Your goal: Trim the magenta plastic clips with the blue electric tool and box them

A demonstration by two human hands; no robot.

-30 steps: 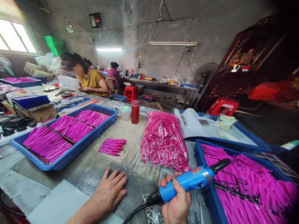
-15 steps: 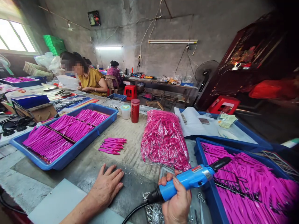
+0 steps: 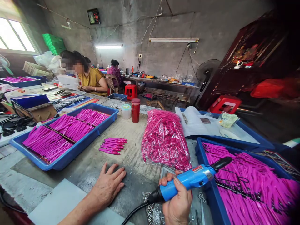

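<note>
My left hand lies palm down on the dark table mat, its fingers stretched out and holding nothing. By its fingertips several tiny metal rings are scattered. My right hand grips a blue electric screwdriver, whose black tip points up and right and whose cord runs down to the left. Beyond my left hand lies a small group of pink pieces with pointed red ends. Under the screwdriver, small metal parts lie in a clear bag or tray, partly covered by my right hand.
A blue tray of long pink pieces stands at left, another blue tray at right. A clear bag of pink parts sits between them, near a red canister and a lidded tub. Scissors lie at lower right. Co-workers sit beyond.
My left hand has shifted slightly to the right and away from me, still flat on the mat. My right hand and the screwdriver stay nearly in place.
</note>
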